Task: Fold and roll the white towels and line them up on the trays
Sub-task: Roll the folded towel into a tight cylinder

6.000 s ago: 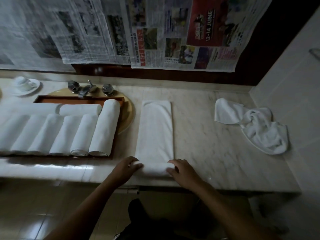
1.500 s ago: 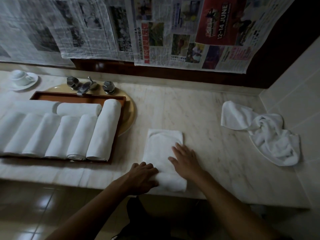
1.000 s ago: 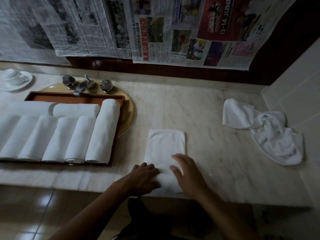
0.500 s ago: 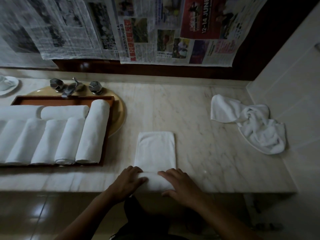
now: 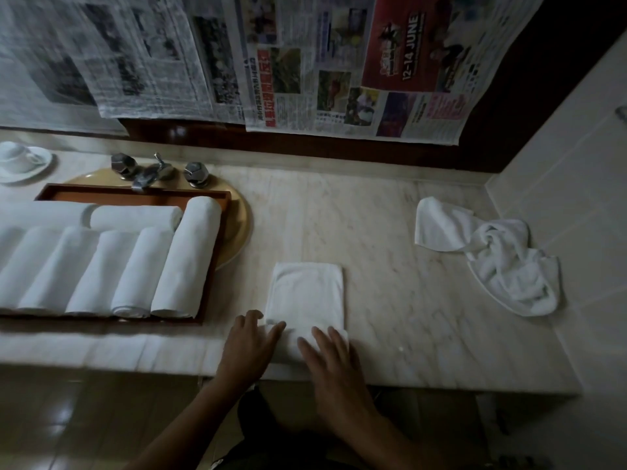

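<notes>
1. Head view: left hand (image 5: 249,347) palm down at the counter's front edge, forearm coming in from bottom left. Fingers straight and slightly spread, tips on the left end of the rolled part of the folded towel (image 5: 305,293).
2. Right hand (image 5: 330,364) palm down, flat on the right half of that roll. Fingers extended and close together, pointing away from the person. Neither hand curls round the cloth; both press on it from above.
3. Folded towel lies on the marble counter (image 5: 390,266), just right of the tray (image 5: 135,195). It is a narrow strip, long axis running away from the person toward the wall. Near end is rolled up, roll axis running left-right. Far end lies flat.
4. Rolled towels (image 5: 185,259) sit on the tray: a row side by side, long axes front-to-back and leaning slightly right, plus two lying crosswise behind them.
5. Crumpled towels (image 5: 502,259) are heaped at the far right of the counter near the tiled wall, well apart from the hands.
6. Tray sits over a yellowish basin (image 5: 242,225) with a faucet (image 5: 149,173) behind it. Cup (image 5: 17,157) on a saucer (image 5: 40,164) far left. Newspaper sheets (image 5: 305,62) hang on the back wall.
</notes>
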Motion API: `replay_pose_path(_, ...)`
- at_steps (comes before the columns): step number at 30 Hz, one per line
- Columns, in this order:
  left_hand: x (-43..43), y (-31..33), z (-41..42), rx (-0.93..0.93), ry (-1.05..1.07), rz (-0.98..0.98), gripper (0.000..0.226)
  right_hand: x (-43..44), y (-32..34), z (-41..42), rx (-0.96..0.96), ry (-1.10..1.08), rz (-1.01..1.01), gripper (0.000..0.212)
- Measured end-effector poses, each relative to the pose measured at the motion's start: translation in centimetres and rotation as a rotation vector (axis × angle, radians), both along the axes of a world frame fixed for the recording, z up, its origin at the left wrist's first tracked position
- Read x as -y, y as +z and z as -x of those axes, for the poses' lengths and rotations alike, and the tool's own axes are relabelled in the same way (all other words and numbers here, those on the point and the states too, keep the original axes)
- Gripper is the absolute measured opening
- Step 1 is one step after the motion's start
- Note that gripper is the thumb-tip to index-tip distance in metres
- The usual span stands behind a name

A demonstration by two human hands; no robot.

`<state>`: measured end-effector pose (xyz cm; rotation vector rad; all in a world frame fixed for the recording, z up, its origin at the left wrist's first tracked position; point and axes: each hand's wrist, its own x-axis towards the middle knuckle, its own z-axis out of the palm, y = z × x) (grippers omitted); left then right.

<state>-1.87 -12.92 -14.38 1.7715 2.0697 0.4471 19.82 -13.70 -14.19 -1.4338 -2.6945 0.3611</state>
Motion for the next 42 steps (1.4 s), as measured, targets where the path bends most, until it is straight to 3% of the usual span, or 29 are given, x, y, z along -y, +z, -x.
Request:
replay_pose_path(3, 2.2, 0.4, -0.6, -0.017, 0.012, -0.108, 0.063, -0.6, -0.2, 0.0, -0.013, 0.007, -0.016, 0.089)
replay_pose_path(6, 3.2, -0.4, -2.0, -0.204, -0.253, -0.279, 0.063, -1.3, -0.6, 0.3, 0.004, -0.001, 0.001, 0.091)
replay_pose_path(9, 1.9, -1.5, -1.4, -0.324, -0.396, -0.160, 0.081, -2.5, -0.5, 0.6, 0.032, -0.013, 0.057, 0.093)
replay_pose_path(14, -2.1, 0.0, 0.0, -0.170, -0.441, 0.065, 0.086, -6.0, -0.1, 0.9, 0.097, -0.023, 0.028, 0.092)
replay_pose_path(20, -3.7, 2.0, 2.2, -0.110, -0.487, 0.181, 0.089, -7.7, 1.1, 0.8, 0.147, 0.057, 0.088, 0.077)
replay_pose_path(26, 0.4, 0.8, 3.5, -0.033, -0.479, 0.172, 0.099, -5.3, 0.8, -1.6, 0.159, 0.138, 0.117, 0.078)
replay_pose_path(37, 3.0, 0.3, 2.4, 0.215, -0.349, 0.074, 0.058, -6.2, 3.2, -1.4, 0.170, 0.146, 0.357, 0.069)
replay_pose_path(42, 2.1, 0.7, 2.0, 0.325, -0.284, 0.085, 0.044, -7.8, 4.0, -1.0, 0.173, 0.077, 0.604, 0.064)
